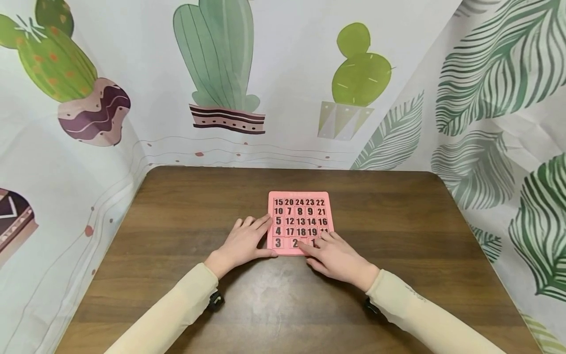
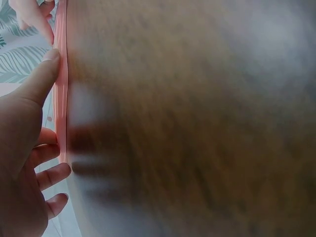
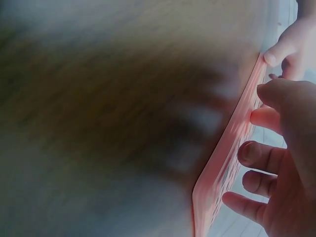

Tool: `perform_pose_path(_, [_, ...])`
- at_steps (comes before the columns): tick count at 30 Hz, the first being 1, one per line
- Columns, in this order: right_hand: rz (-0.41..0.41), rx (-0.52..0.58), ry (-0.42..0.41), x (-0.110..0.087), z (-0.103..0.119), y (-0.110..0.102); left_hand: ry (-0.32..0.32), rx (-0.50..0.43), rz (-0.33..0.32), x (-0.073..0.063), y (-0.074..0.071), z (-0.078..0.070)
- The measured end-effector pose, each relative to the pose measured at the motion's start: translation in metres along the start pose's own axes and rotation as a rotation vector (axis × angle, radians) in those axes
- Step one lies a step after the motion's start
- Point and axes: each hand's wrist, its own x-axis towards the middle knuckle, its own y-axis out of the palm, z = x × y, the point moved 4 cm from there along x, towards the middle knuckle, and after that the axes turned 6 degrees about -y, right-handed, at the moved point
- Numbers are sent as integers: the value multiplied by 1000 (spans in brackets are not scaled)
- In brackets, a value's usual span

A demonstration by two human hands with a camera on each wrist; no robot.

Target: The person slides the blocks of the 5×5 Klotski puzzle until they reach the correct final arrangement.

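Observation:
A pink sliding number puzzle (image 1: 300, 195) with black-numbered tiles lies flat on the table. Its top row reads 15, 20, 24, 23, 22. In the bottom row are tile 3 (image 1: 277, 243) and tile 2 (image 1: 294, 242), spaced apart; tile 1 is partly covered by fingers. My left hand (image 1: 240, 244) braces the near left corner, its thumb at the front edge and fingers along the left side. My right hand (image 1: 338, 258) is over the near right corner, index fingertip at tile 2, other fingers spread near the right edge. The right wrist view shows those fingers (image 3: 259, 157) extended.
The brown wooden table (image 1: 199, 196) has rounded far corners. Behind it hangs a white cloth (image 1: 287, 98) printed with cacti and leaves. Dark wrist devices sit under both cream sleeves, one of them the left device (image 1: 215, 301).

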Motion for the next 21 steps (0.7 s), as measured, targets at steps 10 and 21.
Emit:
perform_pose_path(10, [3,-20,-11,6,4,0,0,4,-1,0,-1,-2])
perform_pose_path(21, [-26,31,76,-26,-16,-8,-9,2,15,1,-1,0])
